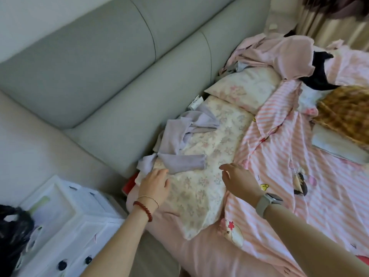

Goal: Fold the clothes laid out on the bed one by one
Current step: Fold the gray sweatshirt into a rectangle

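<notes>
Grey padded headboard (111, 80) runs behind the bed, whose pink striped sheet (279, 148) is strewn with clothes. Take the floral garment (201, 176) as your landmark: it lies spread flat near the bed's edge. A lilac long-sleeved top (179, 144) is crumpled across its far end, toward the headboard. Your left hand (154, 183) rests on its left edge with fingers relaxed, gripping nothing. Your right hand (239, 179), smartwatch (268, 202) on the wrist, hovers at its right edge, fingers loosely spread. Beyond it lie a pillow (245, 90) and pink clothes (289, 54).
</notes>
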The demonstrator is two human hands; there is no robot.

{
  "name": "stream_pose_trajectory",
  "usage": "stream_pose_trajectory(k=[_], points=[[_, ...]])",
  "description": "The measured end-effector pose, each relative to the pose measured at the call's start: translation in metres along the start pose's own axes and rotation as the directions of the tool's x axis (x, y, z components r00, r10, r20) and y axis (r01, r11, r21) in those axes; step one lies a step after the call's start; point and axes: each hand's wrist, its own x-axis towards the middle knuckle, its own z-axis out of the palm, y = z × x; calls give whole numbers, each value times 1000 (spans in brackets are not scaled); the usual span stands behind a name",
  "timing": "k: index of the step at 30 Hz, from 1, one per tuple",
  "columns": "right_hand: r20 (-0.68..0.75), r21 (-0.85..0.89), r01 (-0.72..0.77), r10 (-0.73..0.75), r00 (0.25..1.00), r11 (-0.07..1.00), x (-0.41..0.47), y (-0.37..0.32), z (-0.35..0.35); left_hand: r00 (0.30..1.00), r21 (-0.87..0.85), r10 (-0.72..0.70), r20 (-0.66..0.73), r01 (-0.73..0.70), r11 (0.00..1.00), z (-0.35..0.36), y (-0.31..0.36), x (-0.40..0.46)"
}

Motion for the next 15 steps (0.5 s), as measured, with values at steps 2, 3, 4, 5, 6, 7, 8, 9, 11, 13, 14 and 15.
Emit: stream_pose_trajectory(k=[2,3,4,5,6,7,8,9,11,13,14,15], points=[[9,-26,-82,82,997,996,25,-10,6,996,67,60,68,-65,996,9,-22,47],[10,-33,-125,125,992,992,38,-15,10,991,87,85,105,-95,992,14,-31,73],[13,-40,-162,163,987,986,50,-19,14,986,98,102,133,-116,988,18,-40,99],[21,-42,-197,198,980,979,62,-22,18,981,99,120,152,-136,986,23,-47,125],[28,-36,-224,225,974,974,73,-24,22,976,90,146,162,-162,983,28,-52,150],[37,-26,-242,243,969,970,83,-24,25,970,77,174,168,-189,979,34,-55,174],[41,-17,-257,257,966,966,92,-24,27,964,64,199,174,-213,975,40,-56,196],[45,-14,-272,272,961,962,99,-24,29,959,57,219,181,-232,971,48,-55,217],[51,-21,-302,303,952,953,109,-21,32,947,54,242,212,-258,965,65,-51,251],[52,-57,-327,330,943,943,111,-19,35,941,10,218,258,-228,974,85,-43,274],[57,-88,-331,337,940,939,111,-17,38,945,-50,178,274,-170,984,94,-38,283],[60,-102,-329,336,940,939,111,-16,40,952,-131,132,276,-99,987,100,-33,290]])
